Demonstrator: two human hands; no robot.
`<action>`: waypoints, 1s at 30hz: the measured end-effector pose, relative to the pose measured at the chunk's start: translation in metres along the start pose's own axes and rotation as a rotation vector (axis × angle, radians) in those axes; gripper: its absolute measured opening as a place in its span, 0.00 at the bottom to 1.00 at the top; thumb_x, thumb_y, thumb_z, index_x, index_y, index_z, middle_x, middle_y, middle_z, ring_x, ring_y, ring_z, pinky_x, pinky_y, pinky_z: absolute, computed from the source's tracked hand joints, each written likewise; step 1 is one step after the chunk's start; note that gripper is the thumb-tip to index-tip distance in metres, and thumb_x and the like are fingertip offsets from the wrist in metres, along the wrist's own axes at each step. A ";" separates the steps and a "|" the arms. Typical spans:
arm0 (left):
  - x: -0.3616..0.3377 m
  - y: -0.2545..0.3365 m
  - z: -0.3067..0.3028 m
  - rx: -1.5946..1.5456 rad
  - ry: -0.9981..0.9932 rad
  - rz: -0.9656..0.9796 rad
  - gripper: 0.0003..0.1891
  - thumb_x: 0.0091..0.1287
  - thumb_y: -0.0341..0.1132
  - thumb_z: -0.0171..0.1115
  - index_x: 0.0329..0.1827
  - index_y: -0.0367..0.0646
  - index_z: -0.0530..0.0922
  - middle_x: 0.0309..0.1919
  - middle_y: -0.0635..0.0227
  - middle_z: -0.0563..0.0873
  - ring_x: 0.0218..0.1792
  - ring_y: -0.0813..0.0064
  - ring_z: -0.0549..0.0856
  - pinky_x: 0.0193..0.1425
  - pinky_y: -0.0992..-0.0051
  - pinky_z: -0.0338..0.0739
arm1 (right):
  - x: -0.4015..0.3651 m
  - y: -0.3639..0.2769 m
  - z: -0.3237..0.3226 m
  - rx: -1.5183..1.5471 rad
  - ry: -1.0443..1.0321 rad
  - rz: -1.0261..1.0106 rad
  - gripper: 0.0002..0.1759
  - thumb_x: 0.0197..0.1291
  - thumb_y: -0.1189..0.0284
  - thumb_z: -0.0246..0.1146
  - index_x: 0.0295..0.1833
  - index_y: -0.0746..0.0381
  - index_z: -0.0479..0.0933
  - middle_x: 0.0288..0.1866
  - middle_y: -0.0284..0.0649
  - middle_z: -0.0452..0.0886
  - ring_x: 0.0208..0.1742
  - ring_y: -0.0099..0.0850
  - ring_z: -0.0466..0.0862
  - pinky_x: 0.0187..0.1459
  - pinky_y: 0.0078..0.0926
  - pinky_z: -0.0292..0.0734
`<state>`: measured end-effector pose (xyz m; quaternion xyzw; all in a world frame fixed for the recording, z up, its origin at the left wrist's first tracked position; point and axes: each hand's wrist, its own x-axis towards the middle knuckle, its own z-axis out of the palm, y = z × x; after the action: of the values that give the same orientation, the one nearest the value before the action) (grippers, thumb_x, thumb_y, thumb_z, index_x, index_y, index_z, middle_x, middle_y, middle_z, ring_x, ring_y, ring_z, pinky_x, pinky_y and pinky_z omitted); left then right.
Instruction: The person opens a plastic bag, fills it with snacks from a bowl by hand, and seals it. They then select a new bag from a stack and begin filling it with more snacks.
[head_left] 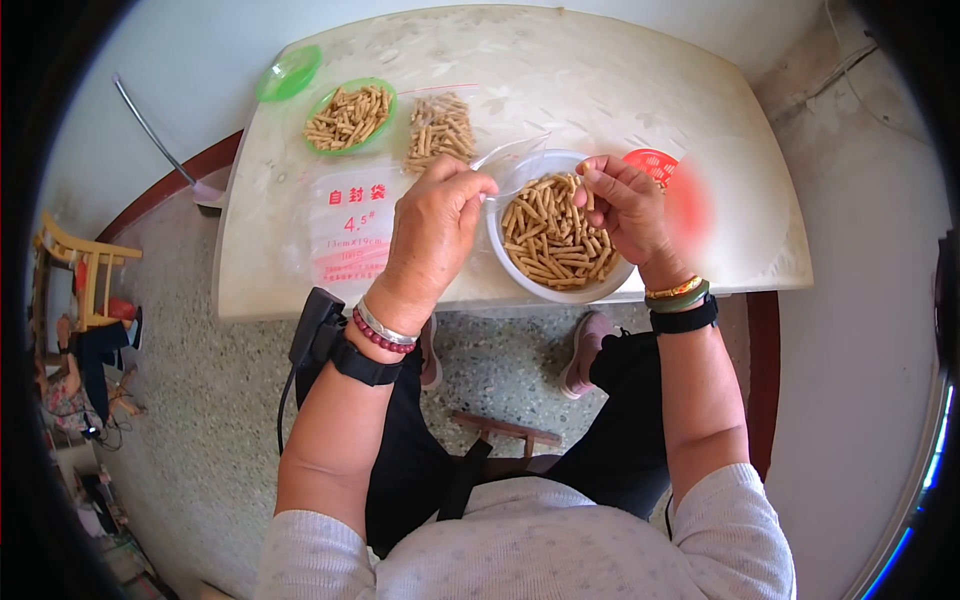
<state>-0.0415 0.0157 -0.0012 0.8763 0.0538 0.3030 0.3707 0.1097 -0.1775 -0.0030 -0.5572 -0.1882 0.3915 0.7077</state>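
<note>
My left hand [440, 215] pinches the edge of a clear plastic bag [517, 158], which stretches right over the rim of a white bowl [503, 262]. The bowl holds many short tan sticks [557, 235]. Above the bowl's right side, my right hand [625, 205] is closed, with a tan stick [588, 194] between thumb and fingers. Just left of my left hand, a filled clear bag of sticks [440, 130] lies on the table. A flat pack of bags with red print [348, 222] lies under and beside my left wrist.
A green bowl of sticks [348, 117] and an empty green dish [290, 73] stand at the table's back left. Right of my right hand is a red basket [652, 162], partly blurred. A person [68, 375] is at the far left, near a wooden chair [88, 262].
</note>
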 end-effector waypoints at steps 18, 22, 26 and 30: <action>-0.005 0.006 0.007 0.129 -0.005 0.153 0.10 0.54 0.16 0.60 0.35 0.38 0.83 0.35 0.60 0.78 0.36 0.62 0.82 0.40 0.67 0.79 | 0.017 -0.002 0.074 -1.005 0.181 -0.808 0.12 0.54 0.82 0.62 0.44 0.62 0.82 0.38 0.48 0.81 0.37 0.47 0.82 0.39 0.36 0.79; -0.002 0.000 0.000 0.089 0.063 0.096 0.09 0.56 0.17 0.61 0.35 0.39 0.84 0.36 0.61 0.79 0.37 0.65 0.82 0.39 0.70 0.78 | 0.027 -0.002 0.060 -0.886 0.345 -0.787 0.12 0.57 0.82 0.61 0.47 0.61 0.81 0.39 0.48 0.82 0.36 0.44 0.83 0.40 0.34 0.80; 0.004 -0.002 -0.010 0.112 0.206 0.077 0.08 0.59 0.19 0.63 0.37 0.41 0.84 0.37 0.63 0.80 0.36 0.68 0.82 0.38 0.74 0.77 | 0.019 -0.009 0.018 -1.113 0.348 -0.441 0.10 0.60 0.74 0.62 0.46 0.63 0.82 0.33 0.45 0.85 0.34 0.35 0.84 0.39 0.30 0.79; 0.005 -0.004 -0.010 0.069 0.223 0.057 0.07 0.60 0.20 0.63 0.38 0.41 0.84 0.35 0.64 0.81 0.34 0.70 0.82 0.37 0.74 0.77 | 0.018 0.011 -0.011 -1.375 0.164 -0.266 0.10 0.58 0.70 0.59 0.41 0.63 0.82 0.32 0.51 0.84 0.37 0.47 0.85 0.42 0.42 0.79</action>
<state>-0.0426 0.0265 0.0047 0.8505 0.0802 0.4070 0.3233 0.1249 -0.1694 -0.0196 -0.8781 -0.4056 0.0504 0.2489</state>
